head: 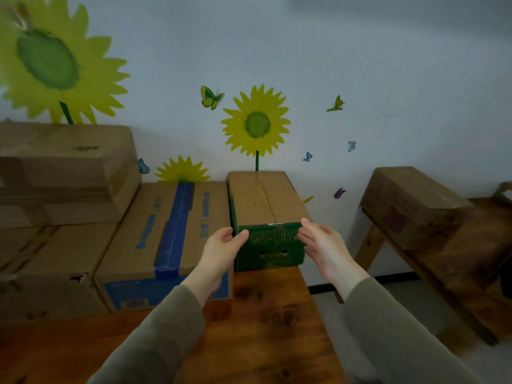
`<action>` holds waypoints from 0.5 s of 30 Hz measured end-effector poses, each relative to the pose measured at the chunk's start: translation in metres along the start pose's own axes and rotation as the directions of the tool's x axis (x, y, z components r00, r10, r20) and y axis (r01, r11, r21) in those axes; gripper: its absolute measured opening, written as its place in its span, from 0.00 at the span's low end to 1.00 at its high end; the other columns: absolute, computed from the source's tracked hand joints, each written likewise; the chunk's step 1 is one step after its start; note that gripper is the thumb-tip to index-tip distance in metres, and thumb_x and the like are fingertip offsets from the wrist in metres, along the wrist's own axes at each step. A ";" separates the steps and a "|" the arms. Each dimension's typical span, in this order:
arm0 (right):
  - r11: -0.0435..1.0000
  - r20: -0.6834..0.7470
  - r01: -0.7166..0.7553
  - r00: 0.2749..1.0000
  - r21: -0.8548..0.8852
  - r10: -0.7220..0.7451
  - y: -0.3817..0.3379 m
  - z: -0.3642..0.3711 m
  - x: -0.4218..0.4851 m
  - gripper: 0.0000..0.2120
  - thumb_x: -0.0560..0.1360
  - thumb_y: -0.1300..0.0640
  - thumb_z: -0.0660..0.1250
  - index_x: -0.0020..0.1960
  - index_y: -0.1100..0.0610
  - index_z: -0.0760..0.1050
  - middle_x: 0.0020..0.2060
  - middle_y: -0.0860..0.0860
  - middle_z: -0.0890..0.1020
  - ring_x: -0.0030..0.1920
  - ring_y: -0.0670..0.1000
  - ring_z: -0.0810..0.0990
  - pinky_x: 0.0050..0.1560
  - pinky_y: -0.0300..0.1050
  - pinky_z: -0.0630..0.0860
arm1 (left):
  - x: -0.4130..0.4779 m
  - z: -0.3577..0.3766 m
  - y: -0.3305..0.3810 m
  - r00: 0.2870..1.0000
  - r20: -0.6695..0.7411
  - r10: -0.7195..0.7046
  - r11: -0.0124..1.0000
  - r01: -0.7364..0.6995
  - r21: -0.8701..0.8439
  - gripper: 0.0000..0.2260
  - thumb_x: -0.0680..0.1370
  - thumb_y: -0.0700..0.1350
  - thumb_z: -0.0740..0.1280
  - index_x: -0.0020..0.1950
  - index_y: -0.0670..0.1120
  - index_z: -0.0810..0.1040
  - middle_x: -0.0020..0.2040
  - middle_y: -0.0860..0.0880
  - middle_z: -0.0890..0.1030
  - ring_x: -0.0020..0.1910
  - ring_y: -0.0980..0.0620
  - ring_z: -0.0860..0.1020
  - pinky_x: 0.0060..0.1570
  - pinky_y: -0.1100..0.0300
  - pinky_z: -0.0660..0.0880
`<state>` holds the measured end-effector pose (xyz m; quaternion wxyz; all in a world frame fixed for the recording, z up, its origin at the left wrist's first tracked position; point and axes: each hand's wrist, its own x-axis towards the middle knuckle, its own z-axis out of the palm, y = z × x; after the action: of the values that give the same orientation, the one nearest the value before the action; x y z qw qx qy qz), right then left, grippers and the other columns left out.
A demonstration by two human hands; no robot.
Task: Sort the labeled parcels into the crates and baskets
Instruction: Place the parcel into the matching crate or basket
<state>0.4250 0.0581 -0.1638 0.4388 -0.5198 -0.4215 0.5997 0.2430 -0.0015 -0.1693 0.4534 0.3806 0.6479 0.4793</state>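
The green-fronted box [266,206] sits at the surface's [266,314] far end beside a blue-taped box [138,245], the left hand [221,245] and right hand [318,241] flanking its near face, fingers loosely spread and gripping nothing.

Found nothing legible anywhere. Saw blue printing on the cardboard box [133,217] on either side of its blue tape [177,217], too blurred to read. Noted pale characters on the green box [270,250] front, equally unreadable.
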 end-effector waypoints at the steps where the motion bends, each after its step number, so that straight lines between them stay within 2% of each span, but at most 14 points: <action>1: 1.000 0.002 -0.007 1.000 0.000 0.007 0.000 -0.005 0.016 0.26 0.79 0.53 0.63 0.72 0.63 0.62 0.68 0.57 0.71 0.67 0.54 0.71 0.71 0.51 0.63 | 0.012 0.005 0.000 1.000 -0.024 -0.004 1.000 0.004 0.007 0.27 0.79 0.50 0.63 0.76 0.43 0.59 0.74 0.45 0.64 0.72 0.48 0.64 0.66 0.57 0.62; 5: 1.000 0.003 -0.022 1.000 -0.006 0.022 -0.004 -0.020 0.068 0.24 0.79 0.54 0.63 0.71 0.62 0.64 0.66 0.56 0.73 0.66 0.54 0.72 0.70 0.51 0.64 | 0.051 0.021 0.002 0.993 -0.107 -0.041 0.997 0.047 0.054 0.27 0.80 0.49 0.63 0.76 0.41 0.59 0.73 0.44 0.65 0.71 0.47 0.64 0.67 0.56 0.63; 9: 0.996 -0.067 -0.033 0.997 -0.079 0.027 -0.007 -0.030 0.117 0.22 0.77 0.51 0.65 0.68 0.58 0.69 0.63 0.54 0.76 0.62 0.53 0.73 0.60 0.47 0.68 | 0.086 0.035 0.000 0.978 -0.188 -0.088 0.993 0.101 0.062 0.28 0.79 0.48 0.64 0.75 0.41 0.59 0.73 0.43 0.65 0.71 0.46 0.65 0.67 0.54 0.64; 15: 0.965 -0.079 0.040 0.995 -0.260 -0.062 -0.003 -0.035 0.165 0.26 0.78 0.52 0.64 0.73 0.59 0.62 0.71 0.55 0.67 0.71 0.55 0.65 0.69 0.50 0.62 | 0.121 0.049 -0.004 0.964 -0.237 -0.119 0.986 0.143 0.089 0.27 0.79 0.46 0.64 0.75 0.40 0.59 0.72 0.43 0.67 0.70 0.46 0.67 0.66 0.54 0.65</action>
<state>0.4480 0.2200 -0.2061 0.4006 -0.5868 -0.4898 0.5053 0.2530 0.1236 -0.2071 0.3852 0.3020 0.7443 0.4545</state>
